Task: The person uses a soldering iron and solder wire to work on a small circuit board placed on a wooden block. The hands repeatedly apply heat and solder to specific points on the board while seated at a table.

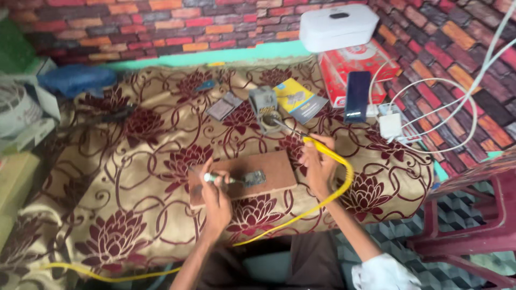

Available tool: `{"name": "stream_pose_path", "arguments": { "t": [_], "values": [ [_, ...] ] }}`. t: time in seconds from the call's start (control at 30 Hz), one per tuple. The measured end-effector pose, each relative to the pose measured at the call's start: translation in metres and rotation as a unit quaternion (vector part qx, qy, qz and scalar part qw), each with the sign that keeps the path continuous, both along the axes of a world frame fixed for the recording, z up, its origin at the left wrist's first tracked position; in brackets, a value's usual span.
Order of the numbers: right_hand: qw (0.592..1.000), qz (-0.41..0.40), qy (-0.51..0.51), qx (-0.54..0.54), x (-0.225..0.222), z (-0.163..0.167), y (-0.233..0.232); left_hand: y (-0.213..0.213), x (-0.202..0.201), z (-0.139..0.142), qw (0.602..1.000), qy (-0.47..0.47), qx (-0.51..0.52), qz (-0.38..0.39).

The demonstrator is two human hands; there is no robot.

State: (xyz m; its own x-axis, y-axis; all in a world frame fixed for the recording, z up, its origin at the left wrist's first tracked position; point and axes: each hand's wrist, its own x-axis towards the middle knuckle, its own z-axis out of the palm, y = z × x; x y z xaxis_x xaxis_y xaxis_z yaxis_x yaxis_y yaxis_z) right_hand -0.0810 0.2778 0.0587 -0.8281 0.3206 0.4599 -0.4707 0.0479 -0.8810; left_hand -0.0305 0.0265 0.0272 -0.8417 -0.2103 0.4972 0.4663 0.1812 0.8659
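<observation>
Reference landmark: the brown wooden board (242, 174) lying on the floral cloth (123, 177).

1. Far left of the board, a white fan (19, 110) and a blue bundle (75, 79) sit at the cloth's edge.
2. At the board's left end, the left hand (216, 197) is closed around a slim tool with a pale handle (210, 177). Its tip points right, toward a small circuit board (253, 178) resting on the board's middle. The wrist is low, the forearm rising from the near edge.
3. Beyond the board, a grey stand with a coiled holder (264, 107) sits on the cloth, with a yellow-and-blue booklet (300, 101) just right of it.
4. At the board's right end, the right hand (318, 164) is closed on a soldering iron (301, 137). The metal tip reaches away from the board to the coiled holder, not to the circuit board. Its yellow cable (338, 188) loops right of the hand, then runs along the near edge.
5. Further right: a red box (349, 70), a white case (338, 26) and a dark phone (357, 96) with white cables (457, 102).

Progress judgement: the workpiece is positioned and steadied; the iron is away from it, so the joint work appears unfinished.
</observation>
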Motion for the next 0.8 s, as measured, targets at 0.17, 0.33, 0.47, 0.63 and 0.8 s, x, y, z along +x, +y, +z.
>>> {"name": "stream_pose_path", "arguments": {
  "t": [0.17, 0.33, 0.47, 0.63, 0.8],
  "values": [
    [0.999, 0.046, 0.026, 0.005, -0.058, -0.008, -0.001, -0.001, -0.001, -0.001, 1.0, 0.012, 0.011, -0.014],
    [0.997, 0.054, 0.017, 0.051, -0.061, -0.015, -0.003, -0.002, -0.003, -0.003, 1.0, -0.007, 0.004, -0.005],
    [0.997, 0.021, 0.004, 0.075, -0.058, -0.022, -0.002, -0.002, -0.002, -0.003, 0.999, -0.035, 0.007, 0.003],
    [0.995, 0.016, -0.01, 0.096, -0.061, -0.02, -0.003, -0.002, 0.001, -0.002, 1.0, -0.017, 0.022, -0.007],
    [0.996, 0.015, 0.014, 0.085, -0.061, -0.02, -0.003, -0.003, 0.001, -0.002, 1.0, 0.01, 0.014, -0.026]
  ]
}}
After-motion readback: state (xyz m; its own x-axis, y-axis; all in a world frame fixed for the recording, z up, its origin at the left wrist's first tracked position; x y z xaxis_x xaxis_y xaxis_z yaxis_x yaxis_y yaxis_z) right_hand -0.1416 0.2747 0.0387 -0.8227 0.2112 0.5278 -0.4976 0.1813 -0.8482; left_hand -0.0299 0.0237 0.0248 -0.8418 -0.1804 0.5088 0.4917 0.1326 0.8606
